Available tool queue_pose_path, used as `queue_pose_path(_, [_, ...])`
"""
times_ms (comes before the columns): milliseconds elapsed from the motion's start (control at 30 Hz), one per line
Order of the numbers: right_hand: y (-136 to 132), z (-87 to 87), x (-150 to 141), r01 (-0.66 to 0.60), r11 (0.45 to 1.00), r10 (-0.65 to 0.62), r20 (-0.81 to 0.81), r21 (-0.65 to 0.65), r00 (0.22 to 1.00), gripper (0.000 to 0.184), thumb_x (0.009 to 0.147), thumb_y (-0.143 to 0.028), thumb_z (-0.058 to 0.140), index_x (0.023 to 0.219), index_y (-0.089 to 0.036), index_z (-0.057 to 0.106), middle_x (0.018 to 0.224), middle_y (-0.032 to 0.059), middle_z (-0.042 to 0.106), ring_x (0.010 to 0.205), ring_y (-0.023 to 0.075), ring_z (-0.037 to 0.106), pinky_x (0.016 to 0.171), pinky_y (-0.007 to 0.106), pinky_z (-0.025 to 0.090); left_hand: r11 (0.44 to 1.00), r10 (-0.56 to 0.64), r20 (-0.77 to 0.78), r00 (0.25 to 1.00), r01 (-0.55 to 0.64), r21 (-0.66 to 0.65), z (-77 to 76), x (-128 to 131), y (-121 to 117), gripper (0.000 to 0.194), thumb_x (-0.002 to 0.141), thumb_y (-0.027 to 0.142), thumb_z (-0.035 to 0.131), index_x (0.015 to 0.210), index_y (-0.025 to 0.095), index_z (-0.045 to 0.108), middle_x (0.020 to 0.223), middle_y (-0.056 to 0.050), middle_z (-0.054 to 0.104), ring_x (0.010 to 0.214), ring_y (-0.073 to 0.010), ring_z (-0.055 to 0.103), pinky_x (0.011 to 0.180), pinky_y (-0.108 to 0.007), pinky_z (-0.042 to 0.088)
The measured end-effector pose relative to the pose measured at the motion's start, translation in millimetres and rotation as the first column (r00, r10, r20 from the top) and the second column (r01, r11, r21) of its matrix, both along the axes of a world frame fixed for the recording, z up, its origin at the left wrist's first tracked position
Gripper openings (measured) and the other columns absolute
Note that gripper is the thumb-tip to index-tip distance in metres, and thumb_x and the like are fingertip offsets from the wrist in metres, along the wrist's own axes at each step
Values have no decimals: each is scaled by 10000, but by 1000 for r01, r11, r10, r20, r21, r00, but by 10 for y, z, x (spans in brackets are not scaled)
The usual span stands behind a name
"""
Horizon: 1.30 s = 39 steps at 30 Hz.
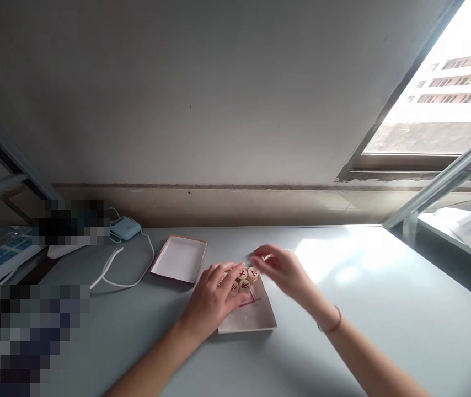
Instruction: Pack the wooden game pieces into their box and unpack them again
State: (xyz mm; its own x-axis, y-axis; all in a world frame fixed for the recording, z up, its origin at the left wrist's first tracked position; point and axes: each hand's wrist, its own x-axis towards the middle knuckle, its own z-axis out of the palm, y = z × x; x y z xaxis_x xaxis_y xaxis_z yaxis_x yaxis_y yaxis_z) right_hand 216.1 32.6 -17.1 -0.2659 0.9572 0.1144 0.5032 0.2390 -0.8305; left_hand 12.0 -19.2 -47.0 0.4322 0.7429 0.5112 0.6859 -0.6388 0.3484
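Note:
Several round wooden Chinese chess pieces (244, 286) with red characters lie together in the far part of a shallow white box (252, 318). A red-lined mark shows on the box floor near them. My left hand (214, 292) rests over the box's left side, fingers stretched across the pieces and thumb apart, hiding some of them. Just above the far right corner, my right hand (281, 267) has its fingers pinched together. A pale edge like that of a Chinese chess piece shows between them, slightly blurred.
The box lid (181, 259) lies inside up, left of the box. A white cable (128, 285) and a light blue device (125, 227) are farther left, near a power strip (1, 256). The wall (219, 207) borders the grey table (343, 331) at the back.

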Motion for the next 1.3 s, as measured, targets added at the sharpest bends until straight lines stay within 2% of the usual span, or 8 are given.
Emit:
queue_pose_path(133, [-387,-113,-191,-141,979,90,-302,-150,949,302,827,-491,604,825,-189,594,744,35,667,653,153,634,551,250,496,997,-38,111,993,46,-67,23,80,-57,406,926,339,537,1319,264,464,1157,-62,636,1049,-207,617,884,-361,534])
queue_pose_path(367, [-414,-190,-192,-151,966,39,-458,-211,888,327,810,-500,644,890,-190,579,804,30,652,652,126,617,535,230,507,990,-54,248,967,84,-113,57,142,-88,304,920,232,544,1225,230,549,1113,-61,641,1086,-191,611,920,-317,535])
queue_pose_path(533, [-344,-141,-32,-40,984,-11,-288,-171,957,336,843,-520,582,861,-184,599,838,45,613,606,104,552,456,209,463,984,56,243,968,-11,-180,68,118,-60,279,907,211,535,1179,242,584,1050,-40,614,961,-166,645,861,-283,542])
queue_pose_path(667, [-308,-114,131,-110,990,104,-66,-89,992,198,876,-379,547,915,-212,645,972,53,573,713,116,569,543,218,506,975,159,246,956,-114,-188,45,49,-2,264,886,219,542,1141,241,604,1031,-39,573,905,-156,629,847,-285,532])
queue_pose_path(800, [-355,-120,131,-169,985,163,170,24,972,157,843,-185,533,974,-222,612,948,34,588,665,105,560,596,241,502,972,190,271,944,-141,-190,12,9,27,250,885,209,537,1124,249,600,1077,-39,551,839,-128,612,820,-272,529])
queue_pose_path(1000, [-402,-216,18,-198,968,102,482,154,870,108,807,-98,564,756,-193,556,815,27,603,657,140,559,553,242,432,979,150,272,951,-105,-172,-23,41,13,140,866,176,553,985,236,595,1068,-29,588,923,-146,629,837,-277,524])
queue_pose_path(1167, [-377,-230,23,-206,955,89,459,212,884,105,857,-142,531,781,-189,586,907,56,603,649,131,562,538,240,420,992,81,263,961,-54,-110,-48,73,23,70,868,157,555,886,222,576,1032,-30,614,946,-155,643,839,-286,531])
queue_pose_path(1300, [-418,-116,-1,-187,972,159,185,143,970,86,901,-248,522,899,-206,597,850,26,606,606,104,520,546,227,424,1000,2,198,980,1,-15,-42,91,9,39,882,185,577,859,216,583,1022,-33,640,963,-175,646,850,-325,539])
